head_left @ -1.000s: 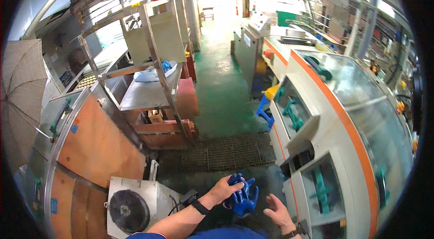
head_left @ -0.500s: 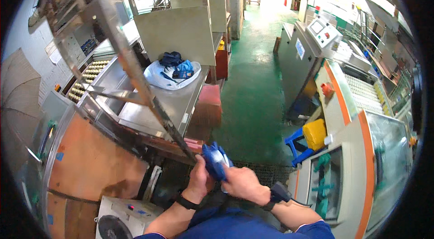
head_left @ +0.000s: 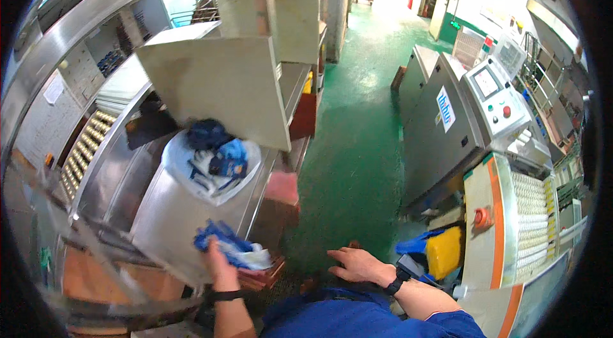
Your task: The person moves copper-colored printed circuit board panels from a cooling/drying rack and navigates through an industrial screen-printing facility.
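Observation:
Blue-and-white work gloves (head_left: 237,250), bunched together, are gripped in my left hand (head_left: 221,269) at the near end of a metal table (head_left: 167,210). Farther along that table lies a whitish plastic bag (head_left: 174,164), open at the top. Dark blue cloth (head_left: 207,134) and more blue and white gloves (head_left: 225,164) are inside it. My right hand (head_left: 363,265) is apart from the gloves, over the green floor, with its fingers spread and nothing in it.
An upright panel (head_left: 211,82) stands behind the bag. Metal rack bars (head_left: 83,25) curve across the left. Along the right are a grey machine cabinet (head_left: 434,127), a conveyor with an orange button (head_left: 483,218), and a yellow container (head_left: 443,253). A green floor aisle (head_left: 357,121) runs ahead.
Both hands were together on the gloves. Now my left hand carries them leftward to the metal table, and my right hand has let go and opened. My view has moved forward.

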Tool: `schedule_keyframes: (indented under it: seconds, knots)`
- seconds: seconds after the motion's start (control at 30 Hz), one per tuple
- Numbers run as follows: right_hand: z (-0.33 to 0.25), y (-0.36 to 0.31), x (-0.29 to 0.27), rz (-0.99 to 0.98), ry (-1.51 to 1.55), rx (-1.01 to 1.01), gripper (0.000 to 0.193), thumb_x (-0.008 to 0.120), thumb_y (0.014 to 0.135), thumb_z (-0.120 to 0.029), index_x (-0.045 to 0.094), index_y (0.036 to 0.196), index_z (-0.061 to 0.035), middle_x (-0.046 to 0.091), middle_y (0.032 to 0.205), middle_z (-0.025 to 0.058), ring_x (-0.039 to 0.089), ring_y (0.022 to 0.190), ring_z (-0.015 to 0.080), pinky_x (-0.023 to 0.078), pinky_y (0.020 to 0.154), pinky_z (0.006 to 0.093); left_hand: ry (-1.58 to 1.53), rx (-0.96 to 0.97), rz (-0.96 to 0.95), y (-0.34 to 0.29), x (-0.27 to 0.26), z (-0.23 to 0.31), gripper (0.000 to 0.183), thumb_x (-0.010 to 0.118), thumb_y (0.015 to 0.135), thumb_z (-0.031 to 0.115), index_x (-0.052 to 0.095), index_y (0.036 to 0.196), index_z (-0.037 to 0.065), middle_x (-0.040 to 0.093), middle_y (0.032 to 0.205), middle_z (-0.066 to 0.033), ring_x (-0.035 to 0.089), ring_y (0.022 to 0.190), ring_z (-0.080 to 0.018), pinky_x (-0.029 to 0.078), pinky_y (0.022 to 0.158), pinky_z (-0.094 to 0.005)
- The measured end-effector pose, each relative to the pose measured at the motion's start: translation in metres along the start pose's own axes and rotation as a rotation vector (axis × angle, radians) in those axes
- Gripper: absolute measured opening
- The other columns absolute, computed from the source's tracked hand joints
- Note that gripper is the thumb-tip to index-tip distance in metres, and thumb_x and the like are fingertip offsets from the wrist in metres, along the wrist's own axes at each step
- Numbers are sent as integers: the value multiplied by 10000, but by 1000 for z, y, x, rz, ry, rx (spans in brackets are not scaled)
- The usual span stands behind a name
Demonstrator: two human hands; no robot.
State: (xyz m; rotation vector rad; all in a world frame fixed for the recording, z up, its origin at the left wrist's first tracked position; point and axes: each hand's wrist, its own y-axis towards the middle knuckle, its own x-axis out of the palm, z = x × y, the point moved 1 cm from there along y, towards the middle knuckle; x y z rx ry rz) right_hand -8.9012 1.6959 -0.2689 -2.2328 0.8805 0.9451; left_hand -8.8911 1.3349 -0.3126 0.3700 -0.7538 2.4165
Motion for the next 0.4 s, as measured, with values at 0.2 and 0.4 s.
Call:
schedule_keyframes:
  seconds: [0.2, 0.4]
  knots:
    - [140, 85, -93, -22, 77, -13, 508, 577, 884, -340, 527, 1241, 19, 623, 1052, 228, 610, 969, 383, 492, 851, 432, 843, 483, 557, 152, -38, -8, 628, 662, 869, 309, 417, 1289, -89, 515, 1267, -233, 525, 1155, -337, 442, 963, -437]
    - [279, 157, -204, -18, 109, 45, 511, 577, 874, -347, 539, 1237, 11, 637, 1067, 206, 613, 997, 368, 497, 869, 413, 1232, 743, 582, 164, 72, -94, 728, 708, 811, 260, 378, 1386, -42, 360, 1426, -277, 403, 1282, -421, 276, 1104, -478]
